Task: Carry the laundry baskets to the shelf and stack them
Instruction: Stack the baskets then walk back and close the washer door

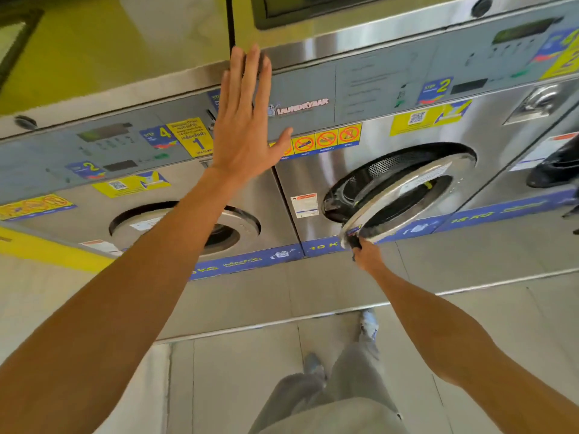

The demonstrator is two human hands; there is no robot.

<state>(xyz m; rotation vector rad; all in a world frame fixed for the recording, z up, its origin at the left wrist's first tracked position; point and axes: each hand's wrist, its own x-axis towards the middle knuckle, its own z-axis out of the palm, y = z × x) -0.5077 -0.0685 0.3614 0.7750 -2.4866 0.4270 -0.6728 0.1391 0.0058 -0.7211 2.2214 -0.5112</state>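
Hands at washer, baskets nowhere in view

Left hand (242, 120) spread flat, fingers straight and together, palm against the control panel (300, 101) at the seam between two steel machines. Right hand (366, 253) closed around the dark handle at the lower rim of the round door (398, 198), which stands partly swung out from the right-hand washer (369, 170); perforated drum (388, 164) visible behind it, contents not discernible. Left-hand washer (156, 183) with door shut. Feet and grey trousers (354, 371) below, on a pale tiled floor (238, 371).

No laundry basket and no shelf anywhere in the frame, so position of both unknown from here. Step in hand, by judgement: a side job at the machine, either opening or closing that door, braced by the flat left palm; direction of swing impossible to read from a single view. Carrying and stacking not yet begun.

Next move, likely: finish with the door, release the handle, lift the left palm off the panel, turn away from the machines and locate the baskets. Both hands free needed for a grip on basket rims. Worth minding: a door left ajar juts into the walking path at knee-to-hip level.
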